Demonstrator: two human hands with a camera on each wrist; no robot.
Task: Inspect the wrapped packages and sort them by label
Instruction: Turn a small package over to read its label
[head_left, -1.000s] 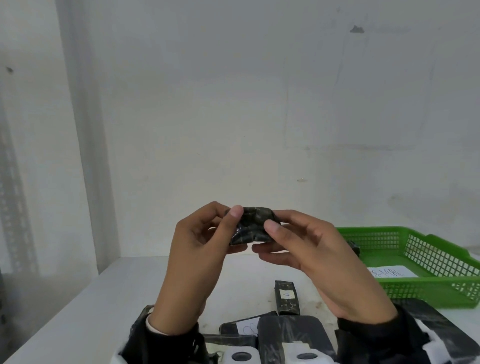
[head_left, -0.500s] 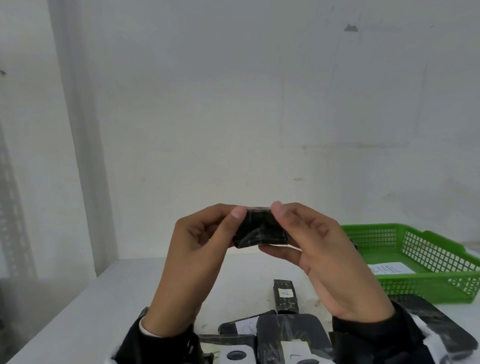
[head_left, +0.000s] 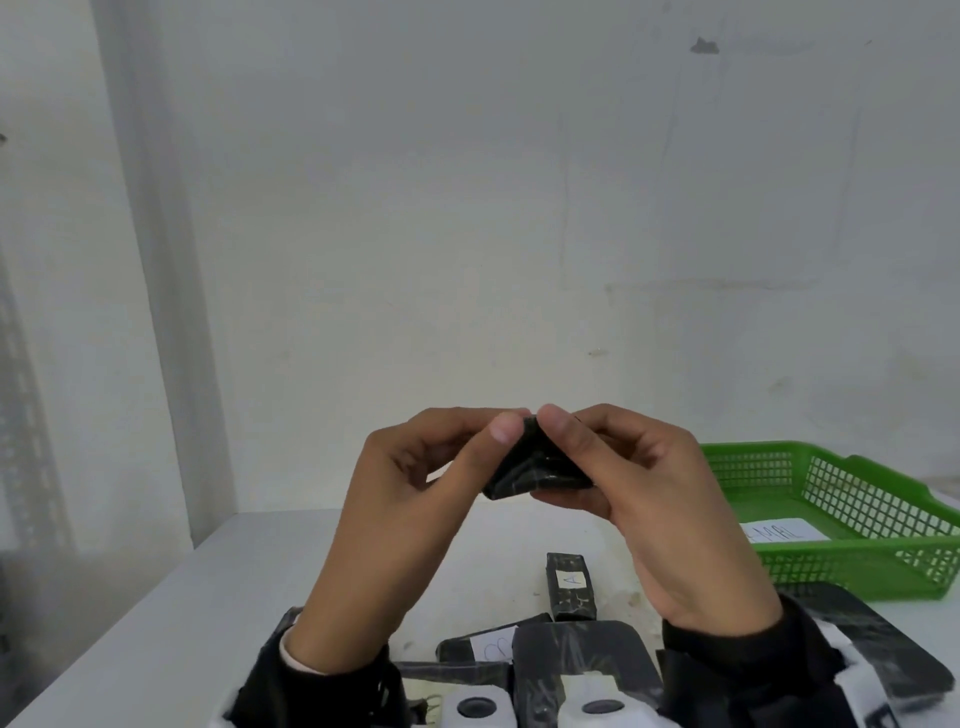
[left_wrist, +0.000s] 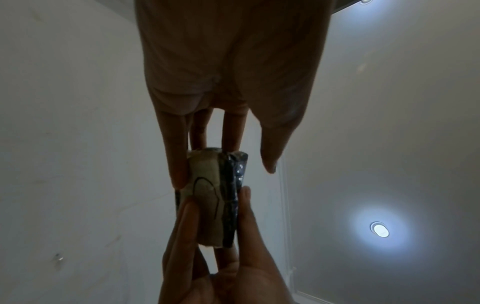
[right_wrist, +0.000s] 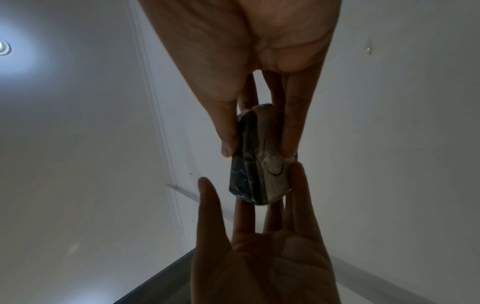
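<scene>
I hold a small black wrapped package (head_left: 535, 470) up at chest height above the table with both hands. My left hand (head_left: 493, 441) grips its left end with curled fingers, and my right hand (head_left: 566, 441) pinches its right end between thumb and fingers. The two thumb tips nearly meet at its top edge. In the left wrist view the package (left_wrist: 228, 197) shows a white label (left_wrist: 205, 197) with a handwritten black mark that I cannot read. The right wrist view shows the same package (right_wrist: 246, 164), with my left thumb a little off it.
A green mesh basket (head_left: 852, 499) with a paper sheet (head_left: 784, 532) inside stands at the right. Below my hands on the white table (head_left: 218, 613) lie several black packages: one labelled A (head_left: 569, 584), one with a white label (head_left: 483, 647), a large one (head_left: 576, 660).
The package has been turned in my hands, its near face tipping down. My thumbs have come together at its top edge. The hands stay in the same place.
</scene>
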